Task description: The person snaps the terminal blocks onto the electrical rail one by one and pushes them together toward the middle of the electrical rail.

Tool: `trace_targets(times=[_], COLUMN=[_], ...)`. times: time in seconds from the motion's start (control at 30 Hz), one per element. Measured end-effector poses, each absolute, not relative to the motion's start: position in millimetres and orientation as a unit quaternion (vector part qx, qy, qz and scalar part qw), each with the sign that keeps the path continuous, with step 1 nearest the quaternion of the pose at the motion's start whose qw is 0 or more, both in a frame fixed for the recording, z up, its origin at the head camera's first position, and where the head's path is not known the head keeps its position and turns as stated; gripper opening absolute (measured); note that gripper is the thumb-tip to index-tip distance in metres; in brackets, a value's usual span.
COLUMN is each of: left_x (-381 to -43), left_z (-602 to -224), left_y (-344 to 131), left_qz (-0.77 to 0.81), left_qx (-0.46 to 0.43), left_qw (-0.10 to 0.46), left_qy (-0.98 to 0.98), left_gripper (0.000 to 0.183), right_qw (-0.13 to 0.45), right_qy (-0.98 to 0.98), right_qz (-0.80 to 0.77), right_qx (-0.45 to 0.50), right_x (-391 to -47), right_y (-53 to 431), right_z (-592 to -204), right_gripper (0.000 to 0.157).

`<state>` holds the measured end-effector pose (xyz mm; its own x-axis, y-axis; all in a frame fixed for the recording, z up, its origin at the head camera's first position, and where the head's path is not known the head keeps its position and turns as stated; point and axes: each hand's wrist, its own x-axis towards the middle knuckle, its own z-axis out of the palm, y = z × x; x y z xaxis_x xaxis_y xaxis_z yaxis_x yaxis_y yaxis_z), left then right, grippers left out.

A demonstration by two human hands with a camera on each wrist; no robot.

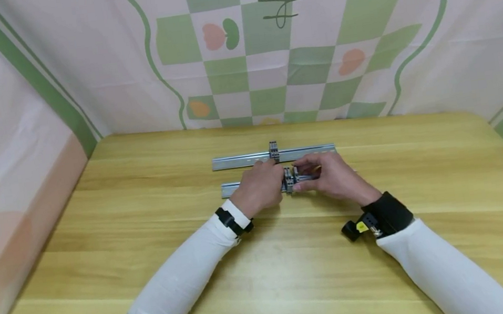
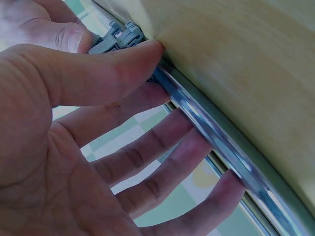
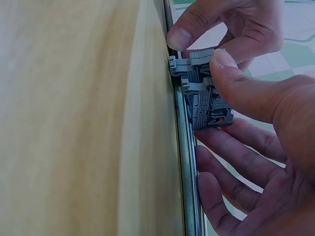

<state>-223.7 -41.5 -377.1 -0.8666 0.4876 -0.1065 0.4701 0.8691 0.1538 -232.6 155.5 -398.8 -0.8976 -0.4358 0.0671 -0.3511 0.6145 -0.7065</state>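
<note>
A metal mounting rail [image 1: 231, 189] lies across the table, partly hidden by both hands. My left hand [image 1: 260, 185] holds it left of the grey terminal blocks [image 1: 288, 179], with the thumb on the near edge and fingertips along the far edge. On the other side, my right hand [image 1: 332, 175] pinches a grey terminal block [image 3: 211, 108] between thumb and fingers. In the right wrist view this block stands on the rail, close beside the other grey blocks [image 3: 183, 66]. The left thumb is right behind those blocks there.
Parallel to the first, a second metal rail [image 1: 238, 162] lies farther back on the wooden table [image 1: 268, 282]. It carries a small group of grey terminal blocks [image 1: 273, 150] near its middle. A patterned cloth [image 1: 128, 88] hangs behind the table.
</note>
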Motion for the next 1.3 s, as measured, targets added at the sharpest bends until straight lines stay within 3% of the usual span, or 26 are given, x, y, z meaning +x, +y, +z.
trace_targets(times=[1.0,1.3], left_x=[-223.0,-222.5], left_z=[-376.2,-377.8], left_y=[-41.7,-40.9], left_qz=[0.08,0.085], left_qx=[0.245,0.246], left_qw=[0.064,0.066], left_qy=[0.964,0.963], left_gripper=[0.027,0.026], right_qw=[0.059,0.078], right_qy=[0.896,0.895], right_qz=[-0.387,-0.379], right_qx=[-0.211,-0.223], right_x=[-231.6,-228.3], right_y=[152.4,154.1], right_z=[-396.4,-394.7], right_gripper=[0.048,0.06])
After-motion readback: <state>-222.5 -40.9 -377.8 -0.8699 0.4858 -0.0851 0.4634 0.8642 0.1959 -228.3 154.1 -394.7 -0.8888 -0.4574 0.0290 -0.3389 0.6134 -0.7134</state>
